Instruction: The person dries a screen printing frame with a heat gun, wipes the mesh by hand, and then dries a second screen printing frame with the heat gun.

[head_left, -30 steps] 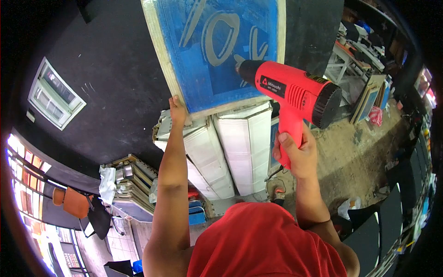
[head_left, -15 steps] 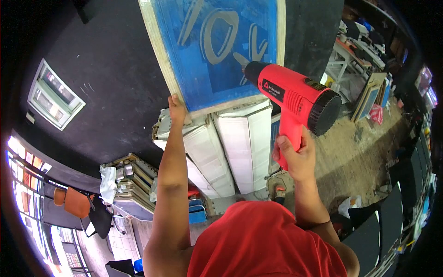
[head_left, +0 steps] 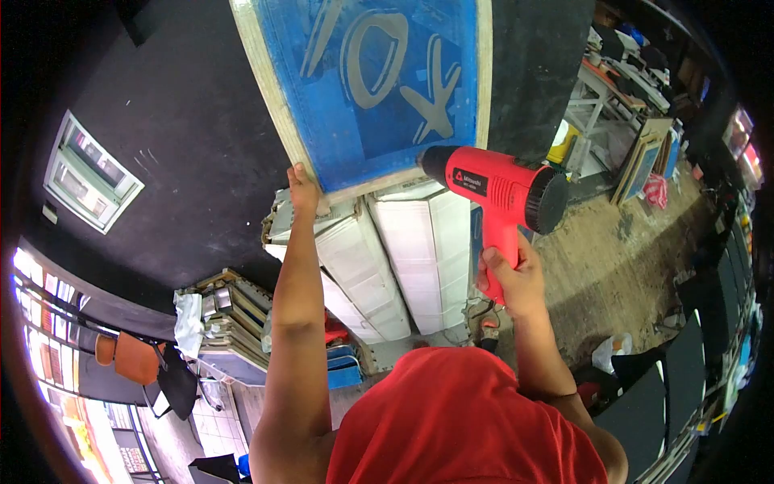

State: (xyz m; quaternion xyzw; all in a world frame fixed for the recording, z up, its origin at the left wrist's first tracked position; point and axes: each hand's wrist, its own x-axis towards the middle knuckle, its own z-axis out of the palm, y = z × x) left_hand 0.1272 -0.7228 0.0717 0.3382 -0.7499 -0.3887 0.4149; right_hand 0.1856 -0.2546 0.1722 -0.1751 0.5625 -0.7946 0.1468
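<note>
My right hand [head_left: 519, 282] is wrapped around the handle of a red heat gun [head_left: 504, 187] with a black nozzle and black rear cap. Its nozzle points left, at the lower right part of a screen printing frame [head_left: 343, 157]. That frame has pale wooden bars and blue mesh with large pale grey lettering; its top runs out of view. My left hand [head_left: 303, 192] grips the frame's lower left corner, with some fingers hidden behind the wood. Beneath the frame stand tall white cardboard boxes [head_left: 411, 262].
A black wall [head_left: 193, 105] with a small window rises behind the frame. Stacked frames [head_left: 238, 315] and an orange chair [head_left: 135, 359] are at left. More frames [head_left: 641, 169] lean by a worktable at right, and black panels [head_left: 641, 415] stand at lower right.
The heat gun has moved down and slightly left, from over the lettering to the mesh's lower right edge, uncovering more of the letters. My left hand keeps its hold on the frame.
</note>
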